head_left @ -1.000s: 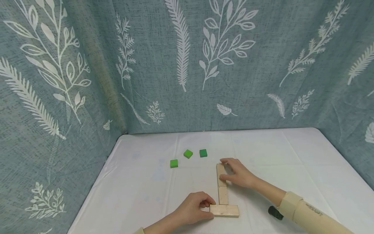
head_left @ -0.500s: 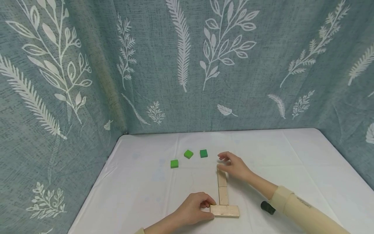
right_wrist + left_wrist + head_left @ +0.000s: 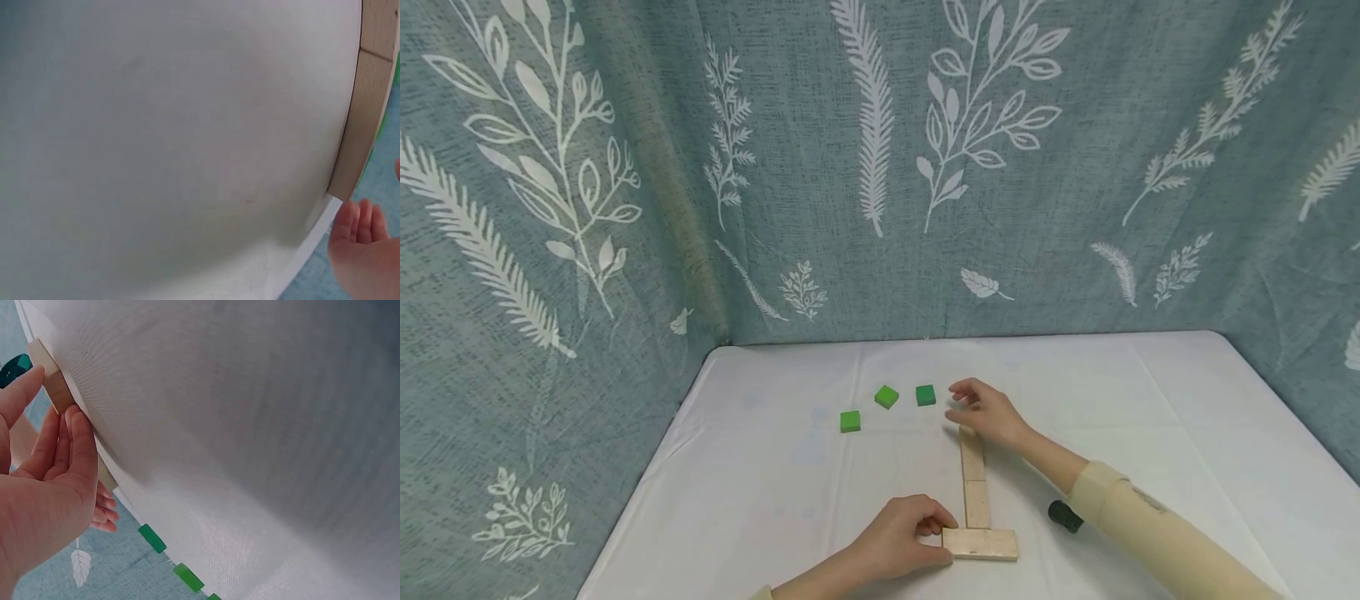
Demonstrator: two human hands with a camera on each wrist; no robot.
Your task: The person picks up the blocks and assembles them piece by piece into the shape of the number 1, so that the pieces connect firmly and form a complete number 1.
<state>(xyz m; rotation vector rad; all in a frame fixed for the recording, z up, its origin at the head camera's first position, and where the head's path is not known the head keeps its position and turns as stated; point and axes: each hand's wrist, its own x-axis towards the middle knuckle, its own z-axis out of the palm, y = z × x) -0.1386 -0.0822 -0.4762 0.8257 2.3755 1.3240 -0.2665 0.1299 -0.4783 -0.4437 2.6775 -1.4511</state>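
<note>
My left hand (image 3: 897,537) pinches the left end of a pale wooden block (image 3: 981,543) lying crosswise near the front. The left wrist view shows the thumb on one side of that block (image 3: 53,378) and fingers on the other. Two more wooden blocks run end to end away from it, a nearer one (image 3: 977,504) and a farther one (image 3: 972,458). Over the far end of this row, my right hand (image 3: 988,412) holds nothing, thumb and fingers spread apart. Its fingertips are just right of a dark green block (image 3: 925,395).
Two lighter green blocks, one turned cornerwise (image 3: 887,397) and one squarer (image 3: 850,422), lie left of the dark green one. A small black object (image 3: 1064,516) shows beside the right sleeve. The white-covered table (image 3: 737,467) ends at a leaf-patterned curtain (image 3: 820,167).
My right hand has left the far wooden block and moved away and leftward, toward the dark green block. The black object shifted along with that arm. My left hand stays at the crosswise block.
</note>
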